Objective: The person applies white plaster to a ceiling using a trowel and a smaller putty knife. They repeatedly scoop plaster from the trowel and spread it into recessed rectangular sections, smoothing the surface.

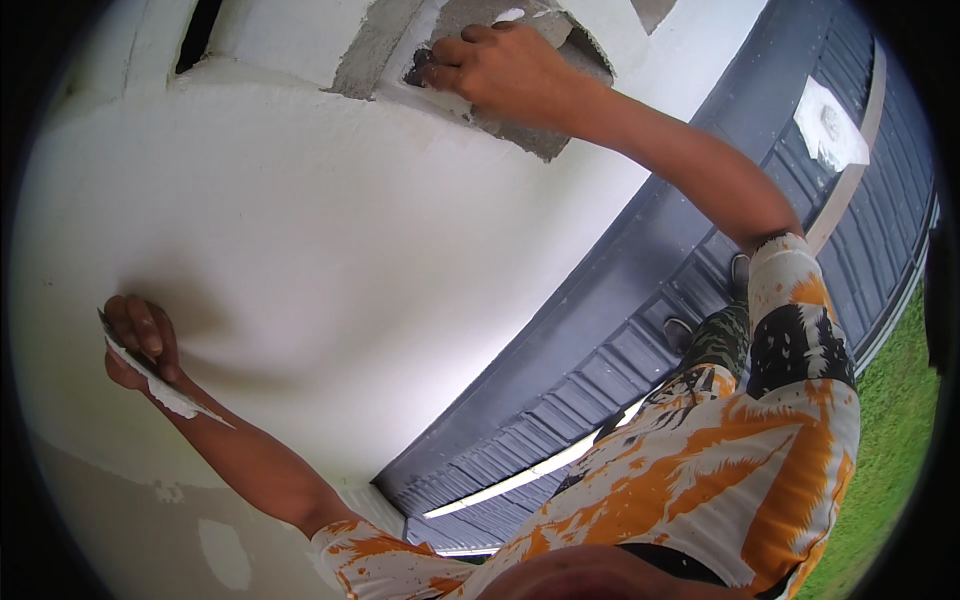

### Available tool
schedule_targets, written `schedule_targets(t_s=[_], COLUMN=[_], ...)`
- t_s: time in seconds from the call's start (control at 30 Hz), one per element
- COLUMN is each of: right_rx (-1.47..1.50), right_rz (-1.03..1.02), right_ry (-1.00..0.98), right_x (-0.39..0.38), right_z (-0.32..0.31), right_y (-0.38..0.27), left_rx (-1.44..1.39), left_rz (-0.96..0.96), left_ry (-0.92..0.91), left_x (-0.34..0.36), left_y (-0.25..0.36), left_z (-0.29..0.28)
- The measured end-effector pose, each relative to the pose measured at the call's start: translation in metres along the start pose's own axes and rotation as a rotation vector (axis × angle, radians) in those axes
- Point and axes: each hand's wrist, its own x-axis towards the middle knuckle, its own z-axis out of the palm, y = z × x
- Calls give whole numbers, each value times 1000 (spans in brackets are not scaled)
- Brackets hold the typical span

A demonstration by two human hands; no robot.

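Note:
My left hand is closed around a thin flat scraper, seen nearly edge-on, with white filler along it. It is held out in front of the white wall, its shadow falling on the surface beside it. Higher up, my right hand reaches to a rough-edged grey recess in the wall. Its fingers are curled in at the left edge of the recess, by a dark spot. Whatever those fingers grip, if anything, is too hidden to name.
A dark, ribbed metal roof slopes below the wall, with my shoes on it. A white sheet with a grey patch lies by a wooden strip. Beyond the roof edge is grass. A dark slot opens at upper left.

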Motion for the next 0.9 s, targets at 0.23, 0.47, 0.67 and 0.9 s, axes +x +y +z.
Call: schedule_targets(t_s=[0.23, 0.47, 0.67, 0.9], right_rx=[-22, 64, 59, -27], right_rz=[67, -1, 6, 15], right_ry=[-20, -15, -70, 63], right_x=[-6, -15, -76, -77], right_z=[-28, -4, -27, -17], right_y=[-10, -2, -9, 0], left_rx=[17, 51, 81, 109], left_rz=[41, 32, 52, 55], left_ry=[19, 35, 54, 56], left_x=[-12, -4, -6, 4], left_y=[-2, -4, -8, -3], left_z=[-7, -8, -13, -8])
